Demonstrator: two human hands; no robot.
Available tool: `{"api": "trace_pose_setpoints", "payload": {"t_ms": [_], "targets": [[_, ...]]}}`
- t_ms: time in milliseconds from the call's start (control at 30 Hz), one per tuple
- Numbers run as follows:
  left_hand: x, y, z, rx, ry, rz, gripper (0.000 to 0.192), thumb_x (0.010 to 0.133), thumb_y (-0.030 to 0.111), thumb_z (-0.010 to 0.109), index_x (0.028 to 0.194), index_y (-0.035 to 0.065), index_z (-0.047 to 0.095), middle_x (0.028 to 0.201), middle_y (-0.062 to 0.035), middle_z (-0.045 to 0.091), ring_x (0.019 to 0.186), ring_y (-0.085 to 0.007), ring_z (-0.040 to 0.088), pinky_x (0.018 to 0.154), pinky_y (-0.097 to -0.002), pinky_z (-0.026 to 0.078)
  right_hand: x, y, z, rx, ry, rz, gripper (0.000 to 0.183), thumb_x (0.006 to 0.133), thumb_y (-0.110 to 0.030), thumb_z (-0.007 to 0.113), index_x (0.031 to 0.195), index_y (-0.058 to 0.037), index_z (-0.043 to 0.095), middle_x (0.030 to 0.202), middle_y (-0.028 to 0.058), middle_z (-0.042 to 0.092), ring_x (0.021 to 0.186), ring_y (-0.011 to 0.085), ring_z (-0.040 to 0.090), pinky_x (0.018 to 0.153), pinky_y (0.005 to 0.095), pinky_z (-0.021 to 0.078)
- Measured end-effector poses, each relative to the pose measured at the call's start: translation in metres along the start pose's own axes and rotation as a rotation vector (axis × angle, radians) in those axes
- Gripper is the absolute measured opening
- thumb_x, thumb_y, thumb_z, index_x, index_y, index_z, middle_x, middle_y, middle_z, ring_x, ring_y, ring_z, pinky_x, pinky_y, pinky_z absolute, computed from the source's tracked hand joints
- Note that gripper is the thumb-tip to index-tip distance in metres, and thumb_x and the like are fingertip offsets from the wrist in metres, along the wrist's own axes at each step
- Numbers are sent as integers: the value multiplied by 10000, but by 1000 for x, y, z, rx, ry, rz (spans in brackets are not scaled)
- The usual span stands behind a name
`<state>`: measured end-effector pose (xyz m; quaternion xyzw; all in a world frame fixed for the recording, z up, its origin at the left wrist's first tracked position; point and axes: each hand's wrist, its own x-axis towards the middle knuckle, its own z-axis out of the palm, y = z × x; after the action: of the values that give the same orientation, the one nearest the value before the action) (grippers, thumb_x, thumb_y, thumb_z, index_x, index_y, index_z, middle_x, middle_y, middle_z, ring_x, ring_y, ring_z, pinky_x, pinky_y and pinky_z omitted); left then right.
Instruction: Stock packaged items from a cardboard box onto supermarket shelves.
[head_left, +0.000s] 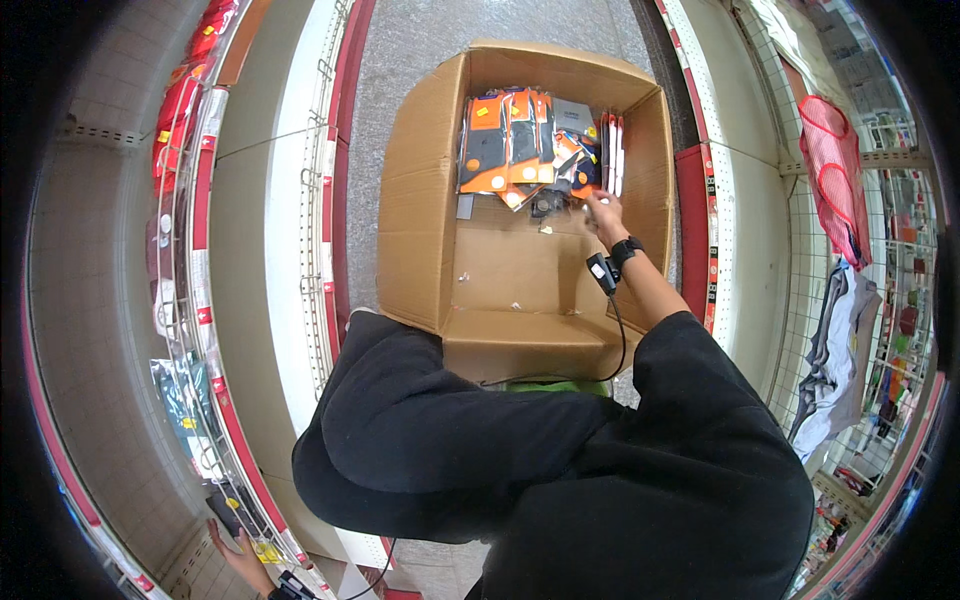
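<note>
My right hand (604, 214) reaches into a large open cardboard box (416, 195). Its fingers are bent close to the lower end of the packets there; whether they grip anything is unclear. Flat packets with orange and dark grey fronts (486, 146) lie at the box's far end. Beside them are a grey packet (574, 116), a loose heap of smaller packets (577, 161) and thin packets standing on edge (613, 154). Low on the left, my left hand (241, 561) is at a wire-fronted shelf, fingers spread beside a dark package (231, 510). Its grip cannot be made out.
Shelving runs along both sides of the aisle. Red packages (176, 127) and a teal package (182, 394) sit behind the left wire rail. A red striped garment (832, 169) and grey clothing (836, 360) hang at right. A cable (621, 337) trails from my right wrist over the box edge.
</note>
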<state>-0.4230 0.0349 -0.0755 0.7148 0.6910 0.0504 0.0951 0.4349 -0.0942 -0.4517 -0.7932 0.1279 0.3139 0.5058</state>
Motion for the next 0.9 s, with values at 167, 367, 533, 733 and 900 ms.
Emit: {"api": "trace_pose_setpoints", "payload": {"t_ms": [167,367,533,733,900], "targets": [[-18,78,10,182,365,72,421,946,178,503,1310,-18,429,1384,-196,404,1290,-320,371,1079,-418,269,19,-5,-15,-592,397,-660,459,690,-154,727,1100,-78,534,1216,123,464,1067,344,512,875,447,448],[-39,159,39,129,416,19,397,985,201,419,1323,-4,384,1370,-184,412,1260,-308,408,1060,-428,304,31,-17,-11,-1009,307,-591,557,649,-241,797,1082,-82,484,1149,104,477,1045,348,537,804,463,496],[-67,204,64,-153,342,77,277,983,138,389,1223,12,444,1356,-158,428,1284,-303,383,1071,-418,285,44,-27,-21,-1071,537,-511,472,721,-277,730,1094,-88,512,1151,142,525,1024,348,573,788,468,510],[-86,242,89,-391,304,134,164,941,15,370,1072,24,469,1299,-193,451,1239,-334,418,1056,-423,298,70,-21,-64,-912,304,-475,309,709,-285,710,949,-91,721,874,201,681,849,340,665,773,406,526],[-91,261,106,-328,309,196,113,933,41,412,1005,21,497,1195,-171,522,1146,-302,467,1024,-430,319,31,15,-86,-644,255,-311,352,731,-319,726,990,-81,710,861,198,681,800,305,682,743,377,527]]}}
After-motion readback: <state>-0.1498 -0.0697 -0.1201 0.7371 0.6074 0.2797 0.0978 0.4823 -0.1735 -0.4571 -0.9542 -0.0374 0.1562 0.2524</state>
